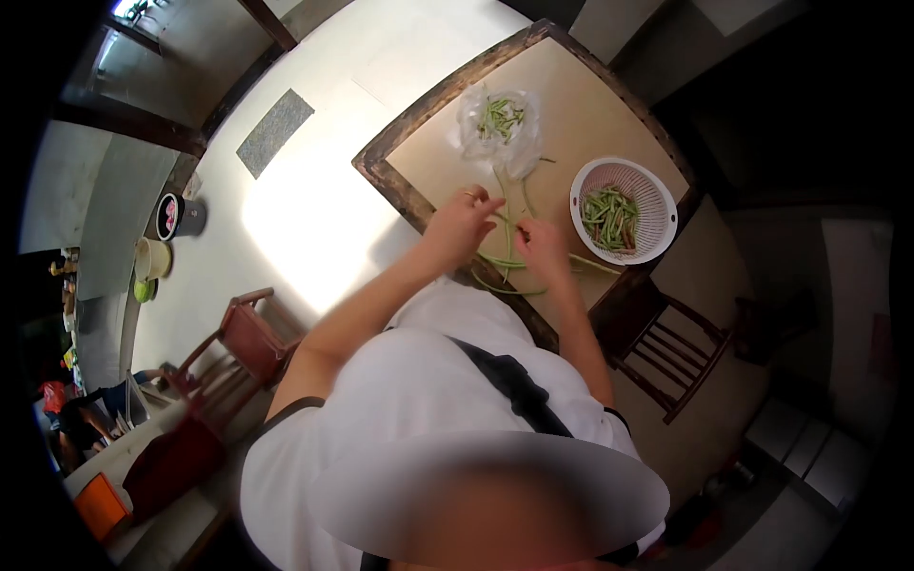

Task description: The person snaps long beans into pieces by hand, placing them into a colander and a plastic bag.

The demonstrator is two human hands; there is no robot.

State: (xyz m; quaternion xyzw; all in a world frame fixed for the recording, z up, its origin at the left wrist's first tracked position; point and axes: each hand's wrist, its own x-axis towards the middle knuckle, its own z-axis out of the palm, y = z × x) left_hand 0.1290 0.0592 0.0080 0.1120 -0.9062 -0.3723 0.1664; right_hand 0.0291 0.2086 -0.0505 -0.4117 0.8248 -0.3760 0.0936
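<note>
Both my hands are above the near part of the wood-edged table, close together. My left hand (464,226) has its fingers bent together on a thin green bean. Just right of it, my right hand (541,247) is closed in a pinch on a bean too. Long green beans (505,261) lie on the tabletop under and around my hands. Beyond them sits a clear plastic bag (524,147) with short bean pieces (500,118) on it. To the right stands a white perforated basket (657,195) holding cut bean pieces (609,217).
The table (419,128) has a dark worn frame. A wooden chair (666,347) stands close at its right side, and a reddish chair (255,343) is at the left. Buckets (190,218) stand by the far-left wall. Another person (81,419) is at the lower left edge.
</note>
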